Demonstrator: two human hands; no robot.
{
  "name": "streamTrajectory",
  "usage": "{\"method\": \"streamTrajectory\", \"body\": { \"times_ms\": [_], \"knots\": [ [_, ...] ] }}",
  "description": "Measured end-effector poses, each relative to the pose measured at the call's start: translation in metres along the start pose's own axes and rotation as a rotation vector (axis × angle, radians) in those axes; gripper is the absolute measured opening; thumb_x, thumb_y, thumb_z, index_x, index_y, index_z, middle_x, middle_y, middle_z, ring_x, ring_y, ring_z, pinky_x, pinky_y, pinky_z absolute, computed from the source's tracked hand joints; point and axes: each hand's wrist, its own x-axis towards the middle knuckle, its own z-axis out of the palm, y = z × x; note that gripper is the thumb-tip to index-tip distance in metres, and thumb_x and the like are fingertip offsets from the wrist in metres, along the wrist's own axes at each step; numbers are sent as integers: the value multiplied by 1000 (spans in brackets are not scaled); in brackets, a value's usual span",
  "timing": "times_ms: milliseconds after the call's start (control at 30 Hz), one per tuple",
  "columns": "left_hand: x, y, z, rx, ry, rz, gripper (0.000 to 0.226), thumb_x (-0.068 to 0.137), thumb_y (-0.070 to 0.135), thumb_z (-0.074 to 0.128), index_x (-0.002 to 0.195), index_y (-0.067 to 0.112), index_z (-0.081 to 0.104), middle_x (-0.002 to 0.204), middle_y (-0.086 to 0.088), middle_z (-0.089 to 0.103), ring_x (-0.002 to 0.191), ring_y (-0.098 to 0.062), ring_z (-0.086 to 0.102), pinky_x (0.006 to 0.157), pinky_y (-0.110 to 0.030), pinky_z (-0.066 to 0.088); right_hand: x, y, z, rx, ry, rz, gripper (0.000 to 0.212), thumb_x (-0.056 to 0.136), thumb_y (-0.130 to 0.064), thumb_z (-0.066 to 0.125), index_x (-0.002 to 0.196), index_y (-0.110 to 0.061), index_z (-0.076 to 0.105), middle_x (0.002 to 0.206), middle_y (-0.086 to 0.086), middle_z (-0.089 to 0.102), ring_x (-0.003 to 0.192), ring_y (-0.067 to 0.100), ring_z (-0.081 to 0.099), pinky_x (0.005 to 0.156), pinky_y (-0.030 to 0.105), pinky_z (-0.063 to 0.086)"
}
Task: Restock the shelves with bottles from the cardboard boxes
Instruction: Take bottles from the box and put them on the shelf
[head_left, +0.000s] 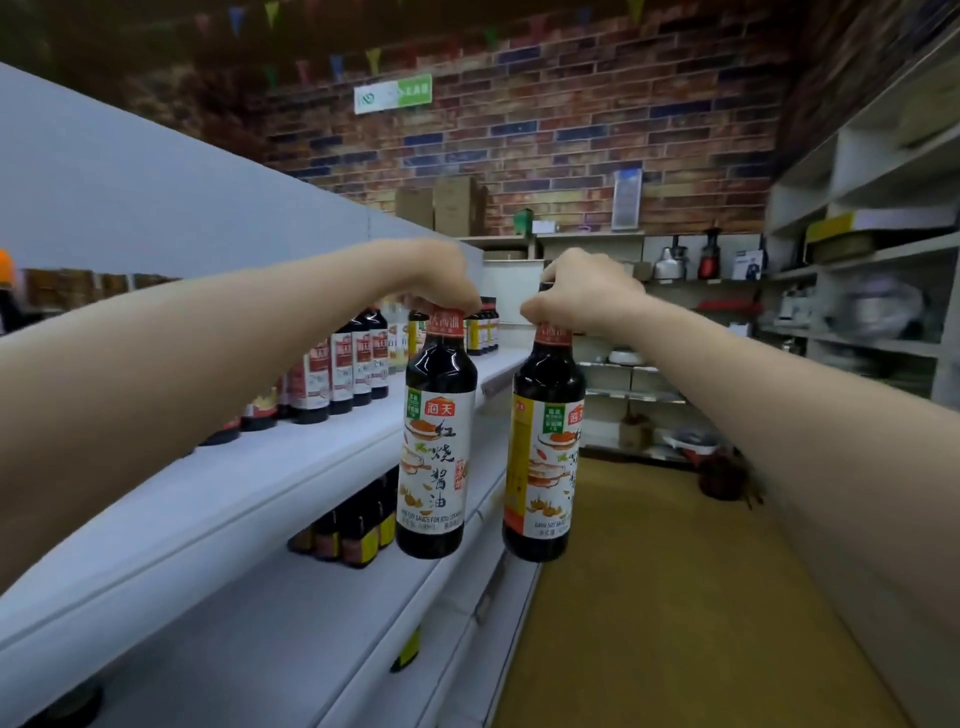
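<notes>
Beside the shelf (291, 467) edge, over open floor (649, 597), left hand (441, 275) and right hand (582, 296) each clamp a hanging bottle's neck: left bottle (436, 447), right bottle (545, 457).

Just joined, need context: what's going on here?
A person is restocking soy sauce. The left hand grips one dark bottle by its neck, the right hand grips a second bottle the same way. Both hang upright in the aisle beside the white shelf, not yet set down. More bottles already stand on it.
</notes>
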Motion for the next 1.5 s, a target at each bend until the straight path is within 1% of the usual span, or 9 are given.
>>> {"method": "streamTrajectory", "body": {
  "times_ms": [233,500,600,700,800,1000,1200,1333,1500],
  "knots": [
    [128,15,20,-123,-5,-102,36,92,23,52,59,10,46,51,-3,39,44,-18,33,46,-25,29,113,73,28,19,29,-121,32,80,-28,62,58,-17,41,57,1,41,52,17,39,48,27,25],
    [261,19,51,-148,305,-145,34,84,26,57,57,10,43,52,-4,46,46,-19,45,47,-21,36,234,139,97,39,172,-113,25,81,-32,61,64,-19,48,63,1,50,59,19,47,49,26,29],
    [314,10,71,-145,472,-179,34,81,30,59,60,13,38,56,-1,43,51,-19,43,47,-21,33,278,156,131,50,257,-153,25,84,-35,59,68,-20,48,66,0,50,68,23,50,52,28,31],
    [368,-3,90,-92,638,-187,36,78,30,59,59,15,33,56,0,37,53,-19,38,46,-21,27,329,166,165,49,342,-199,20,86,-35,58,83,-15,54,76,4,54,75,25,50,60,30,32],
    [424,-21,103,-27,707,-204,33,77,29,59,58,14,35,56,0,39,52,-20,40,48,-22,29,386,172,197,65,371,-234,20,87,-35,57,85,-16,52,78,5,54,76,27,50,61,30,31],
    [516,-56,137,79,711,-257,31,78,28,59,58,12,40,54,-1,40,53,-22,42,46,-22,27,486,188,255,171,383,-263,20,87,-34,55,88,-15,51,82,7,54,78,28,50,63,30,32],
    [590,-79,181,158,678,-324,24,81,33,59,76,10,61,72,-6,59,70,-27,58,59,-27,39,560,201,318,236,321,-290,19,86,-33,57,86,-15,51,82,6,54,77,28,47,62,31,30],
    [630,-87,203,184,605,-405,23,82,35,60,75,13,59,69,-3,57,71,-24,57,60,-27,40,607,210,353,226,242,-313,22,87,-36,59,91,-14,57,84,6,54,78,27,48,64,30,33],
    [672,-93,220,165,499,-525,27,80,31,59,63,15,46,64,0,50,60,-18,50,55,-25,38,657,219,390,263,127,-288,26,83,-37,63,88,-11,63,82,8,60,76,30,54,61,30,36]
  ]
}}
